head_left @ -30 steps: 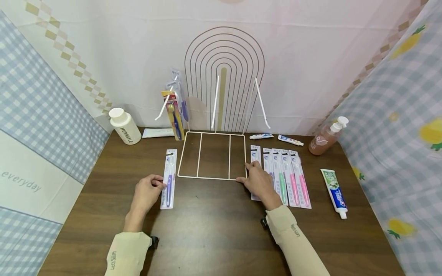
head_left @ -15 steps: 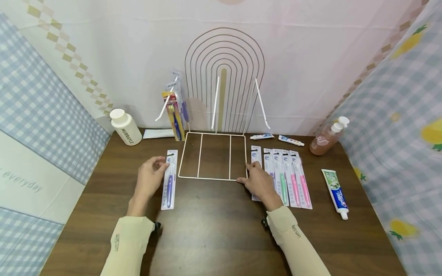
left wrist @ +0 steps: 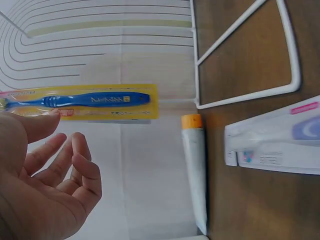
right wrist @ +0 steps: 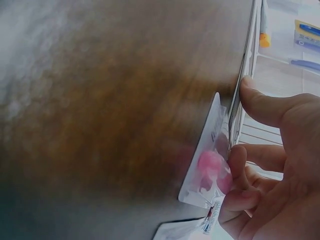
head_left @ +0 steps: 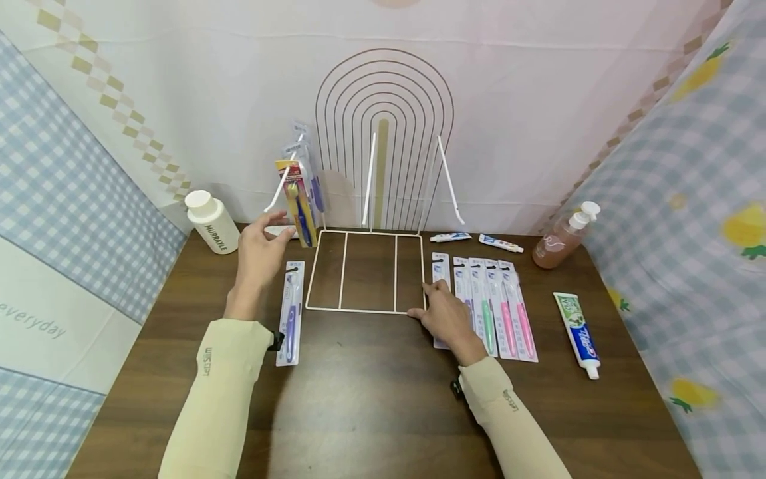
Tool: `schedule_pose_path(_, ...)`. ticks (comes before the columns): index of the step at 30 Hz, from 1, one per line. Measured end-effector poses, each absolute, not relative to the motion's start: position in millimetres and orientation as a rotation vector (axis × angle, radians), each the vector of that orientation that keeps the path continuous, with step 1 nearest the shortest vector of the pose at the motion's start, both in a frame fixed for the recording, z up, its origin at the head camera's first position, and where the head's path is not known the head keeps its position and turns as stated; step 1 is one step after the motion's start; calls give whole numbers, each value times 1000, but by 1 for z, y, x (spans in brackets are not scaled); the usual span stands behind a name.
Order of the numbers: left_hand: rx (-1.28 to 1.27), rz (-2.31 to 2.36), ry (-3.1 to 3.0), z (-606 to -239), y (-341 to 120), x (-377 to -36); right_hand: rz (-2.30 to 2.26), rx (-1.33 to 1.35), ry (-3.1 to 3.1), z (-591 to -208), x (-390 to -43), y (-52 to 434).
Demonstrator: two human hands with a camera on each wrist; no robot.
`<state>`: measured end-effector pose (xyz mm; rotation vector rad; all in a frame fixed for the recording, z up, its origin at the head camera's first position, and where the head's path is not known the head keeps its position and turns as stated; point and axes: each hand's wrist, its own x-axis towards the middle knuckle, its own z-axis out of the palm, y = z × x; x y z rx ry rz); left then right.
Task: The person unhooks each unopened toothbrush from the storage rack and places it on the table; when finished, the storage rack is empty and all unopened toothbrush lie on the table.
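Observation:
My left hand (head_left: 260, 249) is raised beside a hanging toothbrush in a yellow pack (head_left: 299, 206). In the left wrist view its thumb (left wrist: 42, 125) overlaps the edge of that pack, and the loosely bent fingers hold nothing. The pack hangs on the left prong of a white wire display rack (head_left: 353, 311), in front of other packaged toothbrushes (head_left: 317, 189). My right hand (head_left: 445, 313) grips the rack's front right corner, thumb at the front wire and fingers at the side. A packaged purple toothbrush (head_left: 290, 319) lies left of the rack, near my left forearm.
Several packaged toothbrushes (head_left: 487, 309) lie in a row at the right, one partly under my right hand. Small toothpaste tubes (head_left: 451, 237), a large tube (head_left: 577, 336) and a pump bottle (head_left: 559, 241) are beyond. A white bottle (head_left: 212, 223) and another tube (left wrist: 194, 165) are back left.
My left hand has left the purple toothbrush pack on the table and moved forward and up to the hanging yellow pack. The right hand has stayed at the rack's corner.

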<state>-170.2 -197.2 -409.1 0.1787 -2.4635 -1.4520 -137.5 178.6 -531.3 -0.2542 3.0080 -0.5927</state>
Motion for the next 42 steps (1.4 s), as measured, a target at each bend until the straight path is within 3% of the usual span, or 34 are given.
schedule_pose_path(16, 130, -1363, -2488, -400, -191, -177, -619, -248, 2988, -530, -137, 174)
schedule_pose_path(25, 63, -1420, -2417, -401, -184, -174, -571, -187, 2954, -498, -124, 162)
schedule_pose_path(35, 5, -1428, -2447, -402, -172, -161, -613, -220, 2977, -534, -138, 175)
schedule_pose_path(42, -26, -1424, -2543, -428, -176, -136, -595, -189, 2958, -500, -126, 168)
